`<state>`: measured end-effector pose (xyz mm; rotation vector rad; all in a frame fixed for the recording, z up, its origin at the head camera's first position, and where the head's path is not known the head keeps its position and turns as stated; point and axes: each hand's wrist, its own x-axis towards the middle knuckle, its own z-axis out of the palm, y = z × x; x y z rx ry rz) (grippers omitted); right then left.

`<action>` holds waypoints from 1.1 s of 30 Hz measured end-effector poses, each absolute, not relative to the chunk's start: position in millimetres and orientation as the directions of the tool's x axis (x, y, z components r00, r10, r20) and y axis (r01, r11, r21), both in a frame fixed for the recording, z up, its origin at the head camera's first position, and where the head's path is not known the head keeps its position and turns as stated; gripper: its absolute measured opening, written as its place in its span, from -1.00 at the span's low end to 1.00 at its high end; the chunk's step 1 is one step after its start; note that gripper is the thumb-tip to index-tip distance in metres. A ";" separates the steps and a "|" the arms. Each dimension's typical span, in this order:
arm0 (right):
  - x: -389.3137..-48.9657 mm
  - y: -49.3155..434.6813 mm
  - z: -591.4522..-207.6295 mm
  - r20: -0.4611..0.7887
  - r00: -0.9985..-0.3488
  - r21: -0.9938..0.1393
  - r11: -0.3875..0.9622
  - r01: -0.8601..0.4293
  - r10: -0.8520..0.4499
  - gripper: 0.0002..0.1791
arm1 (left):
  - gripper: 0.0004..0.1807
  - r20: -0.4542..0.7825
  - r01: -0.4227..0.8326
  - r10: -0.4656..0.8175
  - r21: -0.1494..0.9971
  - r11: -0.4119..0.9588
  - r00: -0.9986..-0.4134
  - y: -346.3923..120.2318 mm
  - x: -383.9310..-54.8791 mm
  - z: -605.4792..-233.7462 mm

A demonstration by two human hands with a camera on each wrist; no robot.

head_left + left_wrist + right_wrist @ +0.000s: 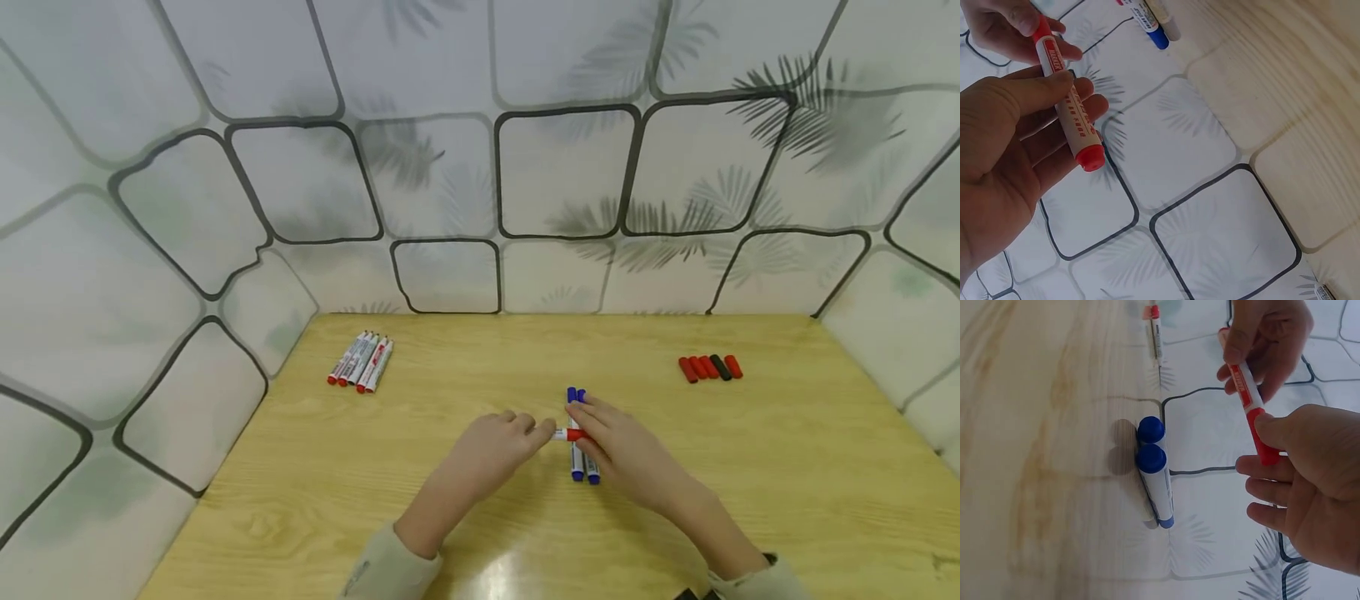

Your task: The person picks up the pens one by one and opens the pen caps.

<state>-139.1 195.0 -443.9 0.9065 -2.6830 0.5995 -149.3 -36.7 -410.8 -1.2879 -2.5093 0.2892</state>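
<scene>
A white marker [1060, 69] with red ends and red lettering is held between both hands above the table. My left hand [491, 454] grips its white barrel, thumb on top and fingers beneath. My right hand [637, 458] pinches the red cap [1262, 439] between thumb and forefinger. The cap sits on the marker. Below the hands, two blue-capped markers [577, 460] lie side by side on the table; the right hand partly covers them in the head view. In the right wrist view, their blue ends [1151, 458] face the camera.
Several white markers with red or dark ends and bare dark tips [362, 362] lie in a row at the back left. Several loose caps, red ones and a black one [720, 367], lie at the back right. A patterned cloth wall [442, 275] surrounds the wooden table [300, 500].
</scene>
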 end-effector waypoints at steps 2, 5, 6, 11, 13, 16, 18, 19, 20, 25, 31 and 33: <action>-136.3 192.9 -445.2 0.326 -0.785 -0.294 0.733 -0.613 -0.526 -0.45 | -0.50 0.200 0.749 0.816 -0.324 0.578 -0.543 -36.0 -146.6 -410.3; -131.8 194.2 -446.3 0.314 -0.786 -0.263 0.747 -0.611 -0.533 -0.48 | -0.53 0.219 0.754 0.820 -0.322 0.572 -0.528 -32.7 -144.1 -410.9; -129.9 195.7 -446.3 0.326 -0.778 -0.244 0.747 -0.618 -0.537 -0.49 | -0.53 0.222 0.760 0.824 -0.317 0.567 -0.522 -31.2 -143.6 -411.2; -126.0 201.4 -444.7 0.420 -0.728 -0.163 0.744 -0.648 -0.542 -0.54 | -0.60 0.223 0.764 0.835 -0.337 0.550 -0.503 -26.5 -142.7 -411.6; -127.9 199.1 -442.1 0.435 -0.722 -0.158 0.743 -0.650 -0.539 -0.57 | -0.59 0.226 0.752 0.827 -0.344 0.562 -0.514 -27.5 -142.7 -410.5; -131.7 193.2 -437.8 0.421 -0.747 -0.179 0.761 -0.624 -0.514 -0.68 | -0.59 0.248 0.739 0.813 -0.339 0.582 -0.527 -29.6 -142.7 -408.1; -133.9 189.5 -435.4 0.406 -0.766 -0.190 0.774 -0.604 -0.498 -0.74 | -0.58 0.266 0.733 0.809 -0.342 0.588 -0.525 -30.5 -143.6 -407.2; -133.0 188.3 -435.7 0.396 -0.777 -0.197 0.782 -0.592 -0.489 -0.77 | -0.59 0.275 0.734 0.809 -0.341 0.588 -0.520 -30.2 -142.8 -408.8; -132.4 187.3 -436.3 0.392 -0.784 -0.200 0.787 -0.584 -0.482 -0.78 | -0.59 0.281 0.733 0.810 -0.347 0.586 -0.514 -29.9 -142.1 -409.9; -133.2 180.2 -436.9 0.364 -0.792 -0.175 0.799 -0.576 -0.491 -0.81 | -0.59 0.283 0.730 0.802 -0.333 0.597 -0.527 -30.3 -143.0 -412.2; -128.3 176.1 -435.1 0.266 -0.827 -0.141 0.829 -0.542 -0.496 -0.82 | -0.66 0.240 0.734 0.800 -0.317 0.600 -0.550 -29.1 -141.8 -410.0; -124.7 177.0 -435.7 0.247 -0.825 -0.124 0.828 -0.546 -0.508 -0.80 | -0.67 0.215 0.736 0.798 -0.308 0.602 -0.563 -27.5 -139.5 -411.2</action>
